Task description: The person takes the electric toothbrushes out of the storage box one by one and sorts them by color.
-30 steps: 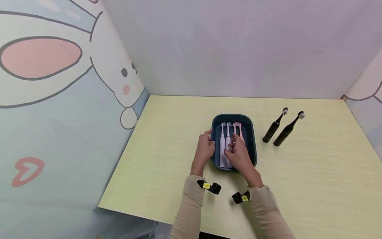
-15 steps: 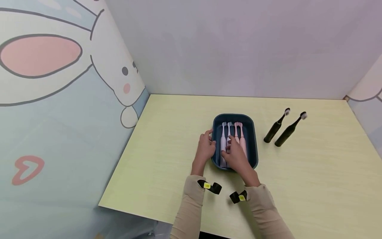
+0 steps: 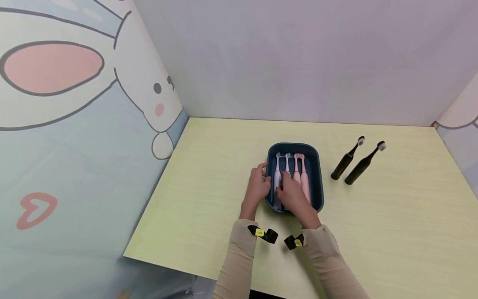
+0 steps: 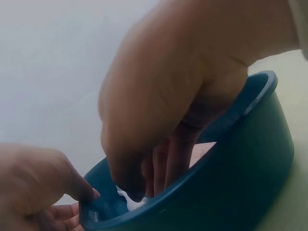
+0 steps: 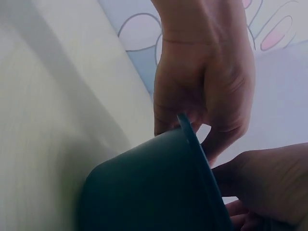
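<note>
A dark blue plastic bin (image 3: 317,182) stands on the table with electric toothbrushes lying inside. My left hand (image 3: 258,185) grips its left rim, thumb over the inner side and fingers outside, as the left wrist view shows. My right hand (image 3: 293,195) reaches down into the bin, its thumb and fingers pinching a white toothbrush (image 3: 287,164) whose handle they mostly hide. Left of the fingers lies another white toothbrush (image 3: 277,178), slightly slanted. Two pink toothbrushes (image 3: 305,182) lie side by side to the right, partly covered by the right hand.
Two black electric toothbrushes (image 3: 341,167) lie slanted on the pale wooden table (image 3: 209,174), right of the bin. A plain wall (image 3: 284,62) rises behind the table, and a wall with cartoon drawings (image 3: 74,166) borders it at the left.
My right hand has moved left and down, from over the pink toothbrushes onto the white ones. The leftmost white toothbrush has shifted slightly left. My left hand stays on the rim.
</note>
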Demonstrator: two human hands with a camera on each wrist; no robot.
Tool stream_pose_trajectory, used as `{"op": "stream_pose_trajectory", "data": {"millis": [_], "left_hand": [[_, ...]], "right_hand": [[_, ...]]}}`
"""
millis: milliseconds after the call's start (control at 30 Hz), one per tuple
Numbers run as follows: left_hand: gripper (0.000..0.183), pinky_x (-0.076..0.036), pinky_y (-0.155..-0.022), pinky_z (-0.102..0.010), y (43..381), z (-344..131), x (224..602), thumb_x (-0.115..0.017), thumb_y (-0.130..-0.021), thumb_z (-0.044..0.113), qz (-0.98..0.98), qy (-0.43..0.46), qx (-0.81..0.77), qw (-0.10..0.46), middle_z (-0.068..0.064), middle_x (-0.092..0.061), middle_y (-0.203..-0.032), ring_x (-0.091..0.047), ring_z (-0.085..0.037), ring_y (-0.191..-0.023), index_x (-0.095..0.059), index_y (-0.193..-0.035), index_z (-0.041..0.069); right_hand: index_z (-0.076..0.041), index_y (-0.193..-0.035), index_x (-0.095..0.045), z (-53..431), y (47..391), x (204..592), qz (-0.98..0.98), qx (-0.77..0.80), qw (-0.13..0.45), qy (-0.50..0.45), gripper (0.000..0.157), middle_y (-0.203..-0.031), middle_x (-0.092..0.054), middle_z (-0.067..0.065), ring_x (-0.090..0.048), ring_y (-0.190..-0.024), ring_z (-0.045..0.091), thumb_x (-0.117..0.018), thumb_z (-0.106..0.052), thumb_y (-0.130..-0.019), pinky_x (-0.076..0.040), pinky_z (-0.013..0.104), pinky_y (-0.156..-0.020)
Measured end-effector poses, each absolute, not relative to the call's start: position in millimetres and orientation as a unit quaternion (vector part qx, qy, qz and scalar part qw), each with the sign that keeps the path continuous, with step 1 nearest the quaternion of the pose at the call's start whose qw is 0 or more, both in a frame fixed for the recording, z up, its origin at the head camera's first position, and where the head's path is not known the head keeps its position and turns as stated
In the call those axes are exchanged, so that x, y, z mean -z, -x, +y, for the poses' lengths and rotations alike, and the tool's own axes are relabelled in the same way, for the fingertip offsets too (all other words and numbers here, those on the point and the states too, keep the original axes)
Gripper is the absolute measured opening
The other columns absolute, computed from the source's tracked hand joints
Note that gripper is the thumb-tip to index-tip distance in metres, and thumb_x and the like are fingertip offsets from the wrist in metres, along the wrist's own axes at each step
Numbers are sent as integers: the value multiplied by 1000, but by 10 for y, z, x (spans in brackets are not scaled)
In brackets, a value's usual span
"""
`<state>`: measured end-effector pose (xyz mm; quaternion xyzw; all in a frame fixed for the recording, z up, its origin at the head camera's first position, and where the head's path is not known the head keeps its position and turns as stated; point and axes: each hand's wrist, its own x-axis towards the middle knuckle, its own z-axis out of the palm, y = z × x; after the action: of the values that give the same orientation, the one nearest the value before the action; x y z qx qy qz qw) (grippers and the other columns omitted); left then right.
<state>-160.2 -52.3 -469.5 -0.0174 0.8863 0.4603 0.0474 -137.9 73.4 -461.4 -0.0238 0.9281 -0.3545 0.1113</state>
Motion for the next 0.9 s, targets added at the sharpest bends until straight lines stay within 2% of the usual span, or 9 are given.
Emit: {"op": "stream_pose_trajectory", "data": {"millis": [200,500,633,900], "left_hand": [[46,-46,-75,-30,1591,-525,4682,-53,-94,6,886,13,-461,50,-10,-49,-102,-53,-16,-80,-46,-139,11],[46,-46,-73,-29,1591,-539,4682,-54,-93,4,885,7,-464,42,-10,-50,-101,-53,-16,-81,-47,-138,9],[46,-44,-73,-28,1595,-544,4693,-55,-92,4,883,0,-468,38,-10,-50,-99,-51,-15,-79,-48,-138,8],[46,-44,-73,-28,1590,-552,4677,-55,-91,3,878,-6,-477,33,-11,-51,-98,-51,-15,-77,-49,-137,7]], "right_hand": [[6,-138,-37,694,1443,4571,940,313,132,23,51,-102,-62,21,-63,-80,27,-55,-12,-94,-56,39,-69],[13,-129,-42,616,1520,4526,953,260,148,43,41,-93,-61,23,-61,-70,28,-51,-6,-93,-53,38,-63],[13,-123,-47,585,1556,4557,957,241,155,44,37,-91,-60,21,-59,-70,27,-53,-8,-93,-52,38,-64],[12,-114,-55,548,1587,4623,968,219,117,42,31,-94,-59,23,-58,-76,31,-54,-12,-93,-50,41,-70]]}}
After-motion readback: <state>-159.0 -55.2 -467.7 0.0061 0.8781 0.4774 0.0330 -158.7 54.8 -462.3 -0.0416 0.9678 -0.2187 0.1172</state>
